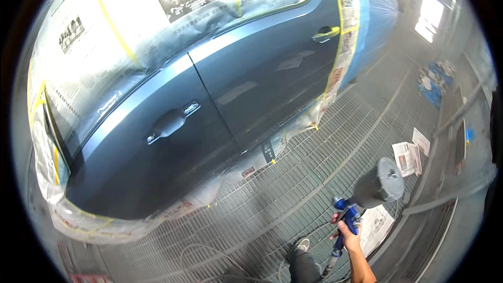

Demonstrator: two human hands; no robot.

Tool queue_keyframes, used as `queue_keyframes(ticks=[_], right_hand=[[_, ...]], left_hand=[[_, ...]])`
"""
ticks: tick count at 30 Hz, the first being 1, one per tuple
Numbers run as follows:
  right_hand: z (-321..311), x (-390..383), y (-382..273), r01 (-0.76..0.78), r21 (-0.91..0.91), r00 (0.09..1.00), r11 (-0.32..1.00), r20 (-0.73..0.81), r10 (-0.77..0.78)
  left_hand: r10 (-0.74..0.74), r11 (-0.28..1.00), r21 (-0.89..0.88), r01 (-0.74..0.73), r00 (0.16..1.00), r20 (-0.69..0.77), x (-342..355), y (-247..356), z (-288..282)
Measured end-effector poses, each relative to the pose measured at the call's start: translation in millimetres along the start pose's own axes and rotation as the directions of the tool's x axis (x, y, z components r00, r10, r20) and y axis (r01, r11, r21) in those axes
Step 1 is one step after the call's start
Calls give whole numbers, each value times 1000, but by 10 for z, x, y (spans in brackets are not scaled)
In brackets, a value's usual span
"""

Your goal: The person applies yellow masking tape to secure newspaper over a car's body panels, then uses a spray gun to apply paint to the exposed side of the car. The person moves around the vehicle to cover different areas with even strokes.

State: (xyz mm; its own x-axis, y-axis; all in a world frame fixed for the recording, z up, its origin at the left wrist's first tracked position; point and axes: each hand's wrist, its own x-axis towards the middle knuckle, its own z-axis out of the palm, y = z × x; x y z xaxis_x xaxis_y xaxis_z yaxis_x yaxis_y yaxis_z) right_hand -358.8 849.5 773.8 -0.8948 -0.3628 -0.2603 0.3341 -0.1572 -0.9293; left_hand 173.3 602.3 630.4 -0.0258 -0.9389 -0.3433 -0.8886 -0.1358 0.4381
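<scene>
Head view, looking down. Right hand (348,229), fingers wrapped tight around the blue grip of a spray gun (361,199) with a grey cup on top, held low right, well apart from the car. Left hand not visible. Both car doors (209,120) look evenly coated in glossy dark blue; windows and wheel areas are still masked with newspaper (94,47) and yellow tape (107,18), so unmasking appears to remain. Loose printed sheets (411,154) lie on the grated floor (314,178); an air hose (209,254) coils nearby.

L hand unseen, newspaper (78,42) print illegible
</scene>
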Motion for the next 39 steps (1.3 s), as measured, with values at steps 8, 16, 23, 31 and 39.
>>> queue_keyframes(ticks=[8, 16, 23, 31, 39], right_hand=[[-299, 1084, -691, 60, -93, 998, 994, 28, -58], [-136, 2059, -852, 105, -133, 983, 986, 165, -82], [-381, 2928, -569, 105, -87, 974, 991, 212, -85], [-787, 4190, 217, 181, -217, 954, 959, 276, -118], [-737, 4977, 1928, 350, -215, 911, 912, 307, -277]], left_hand=[[-193, 966, -167, 198, 980, 47, -508, 700, 791], [-8, 994, -107, -10, 986, -166, -648, 1582, 1283], [-326, 939, -195, 283, 914, -240, -664, 2831, 1460], [-239, 945, -302, 125, 893, -380, -696, 3333, 2917], [-246, 755, -650, -85, 883, -400, 124, 3291, 4420]])
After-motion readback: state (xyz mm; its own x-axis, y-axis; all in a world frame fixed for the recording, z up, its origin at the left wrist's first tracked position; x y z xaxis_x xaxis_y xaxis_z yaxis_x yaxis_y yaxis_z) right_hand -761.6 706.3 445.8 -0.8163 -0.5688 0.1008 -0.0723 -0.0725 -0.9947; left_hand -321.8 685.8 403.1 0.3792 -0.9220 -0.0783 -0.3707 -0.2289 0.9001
